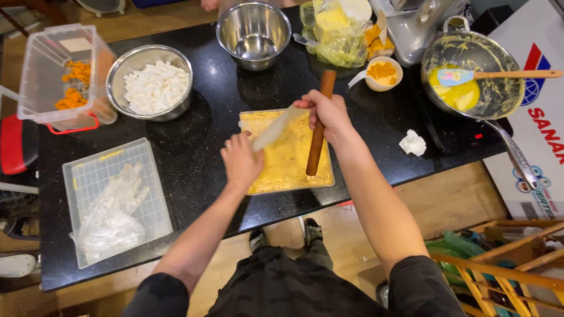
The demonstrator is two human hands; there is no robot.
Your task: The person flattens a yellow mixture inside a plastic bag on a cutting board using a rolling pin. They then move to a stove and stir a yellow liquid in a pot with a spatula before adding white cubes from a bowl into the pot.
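Over the tray [326, 182] of yellow dough, right hand [329, 114] grips the rolling pin [318, 126] upright while left hand [241, 161] pinches a scraper [276, 129], scraping it clean.

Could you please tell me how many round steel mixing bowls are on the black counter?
2: one round steel bowl of white cubes at the left, one empty round steel bowl at the far edge. Others may sit out of view.

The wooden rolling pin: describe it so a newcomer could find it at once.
On the black counter, find the flat sheet of yellow dough at its front centre. The right hand holds the rolling pin steeply over it. It is the only plain brown rod; the wooden-handled spatula lies in the pan.
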